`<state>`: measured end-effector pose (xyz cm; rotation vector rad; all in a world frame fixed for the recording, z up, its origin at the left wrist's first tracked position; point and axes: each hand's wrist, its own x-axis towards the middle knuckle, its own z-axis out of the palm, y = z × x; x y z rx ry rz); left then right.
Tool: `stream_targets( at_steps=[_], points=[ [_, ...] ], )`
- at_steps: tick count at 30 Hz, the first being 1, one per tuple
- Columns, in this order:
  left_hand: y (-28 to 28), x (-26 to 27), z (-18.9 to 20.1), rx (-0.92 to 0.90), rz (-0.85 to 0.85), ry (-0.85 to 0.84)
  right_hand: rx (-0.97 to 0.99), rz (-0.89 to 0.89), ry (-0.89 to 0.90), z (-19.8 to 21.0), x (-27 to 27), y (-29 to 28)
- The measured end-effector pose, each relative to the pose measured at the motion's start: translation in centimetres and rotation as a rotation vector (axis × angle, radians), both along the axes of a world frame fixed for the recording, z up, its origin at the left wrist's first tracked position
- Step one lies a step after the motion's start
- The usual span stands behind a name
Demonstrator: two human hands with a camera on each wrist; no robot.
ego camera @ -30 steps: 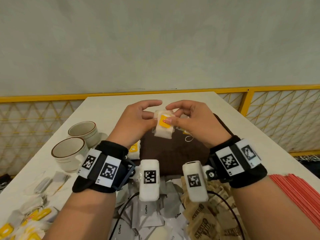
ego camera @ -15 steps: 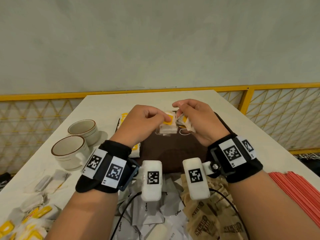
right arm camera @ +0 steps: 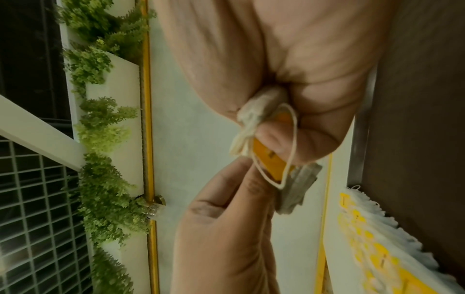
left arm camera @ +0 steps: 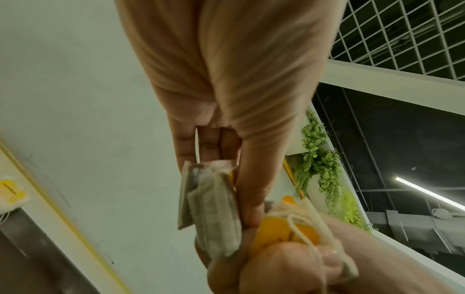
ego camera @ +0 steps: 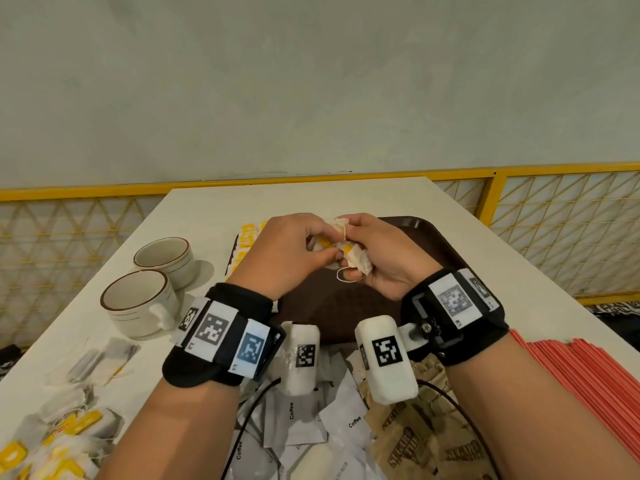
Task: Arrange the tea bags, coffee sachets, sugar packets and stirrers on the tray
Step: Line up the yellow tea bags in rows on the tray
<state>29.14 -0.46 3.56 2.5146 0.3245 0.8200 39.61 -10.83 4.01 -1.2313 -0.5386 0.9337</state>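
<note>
Both hands meet above the brown tray (ego camera: 433, 244). My left hand (ego camera: 320, 249) grips a small stack of pale tea bags (left arm camera: 211, 210) between thumb and fingers. My right hand (ego camera: 351, 252) pinches another tea bag (ego camera: 360, 263) with a yellow tag (right arm camera: 266, 159); its string loop (ego camera: 344, 277) hangs below. The two bundles touch where the fingertips meet. A row of tea bags (ego camera: 246, 237) with yellow tags lies along the tray's left edge, partly hidden by my left hand.
Two cups (ego camera: 138, 303) (ego camera: 162, 258) stand to the left of the tray. Loose tea bags (ego camera: 69, 420) lie at the near left. Coffee sachets (ego camera: 311, 420), brown sugar packets (ego camera: 426, 445) and red stirrers (ego camera: 588, 382) lie near me. A yellow railing bounds the table.
The hands have dropped lower over the tray. The one bundle held between both hands is now split, some bags in each hand, and the fingers have curled tighter.
</note>
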Motion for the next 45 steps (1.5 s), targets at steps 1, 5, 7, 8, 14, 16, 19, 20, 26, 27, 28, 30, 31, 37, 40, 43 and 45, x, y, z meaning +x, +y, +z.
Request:
stream_targets(
  at_steps=[1,5,7,8,14,16,19,20,26,27,28,30,31,37,40,43,45],
  points=[
    [0.0,0.0,0.0,0.004,0.002,-0.006,0.009,0.003,0.007,0.0,-0.1,0.0],
    [0.3,-0.3,0.1,-0.053,0.034,-0.033,-0.005,0.002,-0.022,0.1,0.0,-0.2],
    [0.6,-0.5,0.3,-0.089,0.058,-0.061,-0.036,-0.011,-0.063,0.2,0.2,-0.3],
    [0.8,-0.6,0.3,-0.1,0.068,-0.072,-0.048,-0.005,-0.071,0.2,0.2,-0.3],
    [1.3,-0.7,0.3,-0.137,0.104,-0.111,0.042,0.118,0.083,0.1,0.3,-0.5],
    [1.5,-0.8,0.3,-0.169,0.119,-0.135,0.094,0.134,0.165,0.0,0.4,-0.4],
    [1.9,-1.0,0.4,-0.238,0.137,-0.176,0.153,0.111,0.267,0.0,0.7,-0.3],
    [1.9,-1.2,0.5,-0.27,0.134,-0.191,0.167,0.104,0.296,-0.1,0.8,-0.3],
    [1.6,-1.7,1.3,-0.422,0.121,-0.248,0.175,-0.003,0.349,-0.2,1.8,-0.5],
    [1.6,-1.7,1.3,-0.434,0.122,-0.243,0.164,-0.016,0.271,-0.2,1.8,-0.7],
    [1.5,-1.7,1.2,-0.449,0.123,-0.238,0.164,-0.019,0.145,-0.2,1.9,-0.8],
    [1.5,-1.5,1.2,-0.486,0.125,-0.237,0.196,0.008,-0.195,-0.1,1.7,-1.1],
    [1.5,-1.5,1.2,-0.504,0.12,-0.239,0.211,0.032,-0.372,-0.1,1.5,-1.2],
    [1.3,-1.1,0.9,-0.519,0.089,-0.243,0.178,-0.158,-0.888,0.4,1.3,-1.1],
    [1.5,-1.1,0.6,-0.503,0.051,-0.234,0.229,-0.253,-0.786,0.9,1.8,-1.3],
    [1.6,-1.1,0.6,-0.495,0.024,-0.24,0.27,-0.041,-0.568,1.9,1.6,-2.4],
    [1.4,-0.9,0.6,-0.543,0.016,-0.243,0.261,0.111,-0.459,2.1,1.1,-2.6]
  ],
)
